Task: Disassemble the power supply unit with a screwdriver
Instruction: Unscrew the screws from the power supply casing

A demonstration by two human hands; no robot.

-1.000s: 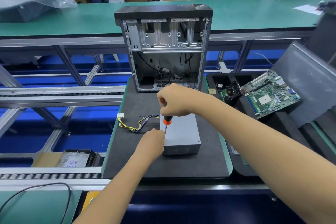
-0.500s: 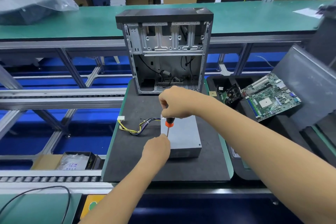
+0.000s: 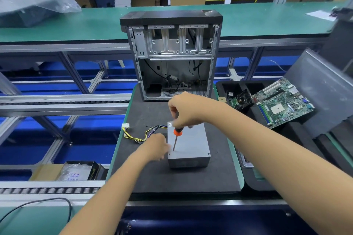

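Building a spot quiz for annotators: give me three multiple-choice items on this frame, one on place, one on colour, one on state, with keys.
1. Where does the power supply unit lie?
A. inside the computer case
B. on the dark mat in front of the computer case
C. in the tray with the motherboard

2. What colour is the collar on the screwdriver?
A. orange
B. blue
C. green

3. What is the right hand doing?
A. resting open on the mat
B. lifting the motherboard
C. gripping the screwdriver handle, tip down on the unit's top

Key: 1 B, the grey box sits on the mat, nearer the camera than the open computer case. 2 A, an orange ring shows just below the hand. 3 C, the fingers curl round the handle and the shaft meets the top face near the left hand.
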